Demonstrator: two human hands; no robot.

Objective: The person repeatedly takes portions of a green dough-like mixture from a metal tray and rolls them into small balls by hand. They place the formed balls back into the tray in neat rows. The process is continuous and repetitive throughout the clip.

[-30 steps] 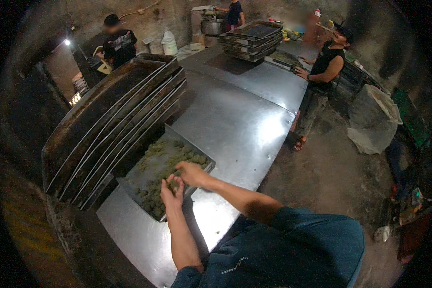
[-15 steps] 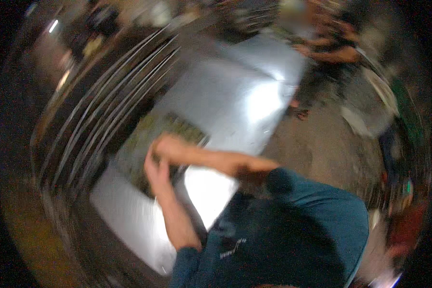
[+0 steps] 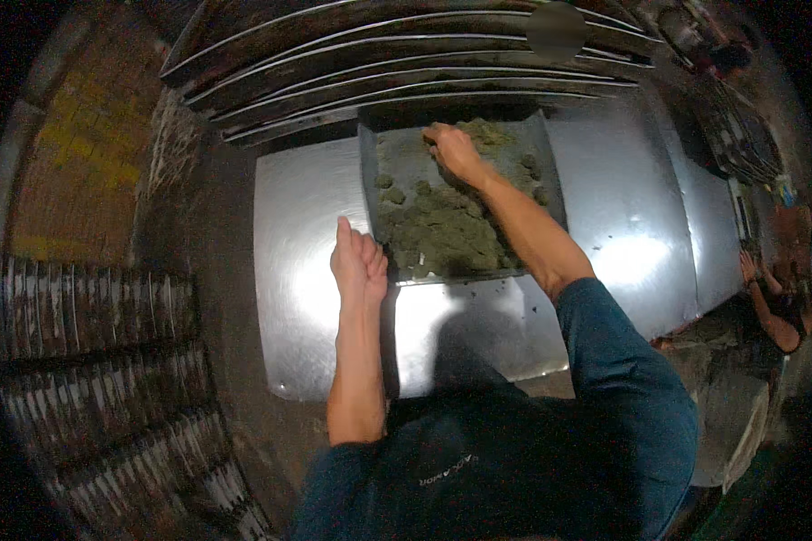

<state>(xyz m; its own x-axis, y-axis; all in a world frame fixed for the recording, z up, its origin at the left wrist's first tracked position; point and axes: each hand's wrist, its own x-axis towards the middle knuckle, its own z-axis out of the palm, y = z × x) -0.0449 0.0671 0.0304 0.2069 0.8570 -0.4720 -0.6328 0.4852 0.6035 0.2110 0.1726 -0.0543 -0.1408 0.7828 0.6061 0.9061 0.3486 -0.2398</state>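
In front of me a shallow metal tray (image 3: pixel 558 185) holds a crumbly, dull green mass (image 3: pixel 442 236), heaped in its near half, with loose lumps along the sides. More of this mass lies at the far edge. My right hand (image 3: pixel 456 153) reaches over it to the tray's far part, fingers closed together; what they grip, if anything, is hidden. Beside the tray's left wall, above the metal tabletop (image 3: pixel 302 198), is my left hand (image 3: pixel 361 263). Its thumb sticks out and the other fingers are curled in, so their contents cannot be seen.
Behind the tabletop stands a rack of long metal bars (image 3: pixel 406 74). Ribbed metal racks (image 3: pixel 99 316) occupy the left side. Another person's arm (image 3: pixel 767 307) rests near the table's right end. A few dark crumbs (image 3: pixel 534 309) lie on the metal nearest me.
The view has turned, bringing the tray straight ahead. My hands, together over the tray before, are now apart: the right at its far part, the left beside its left wall.
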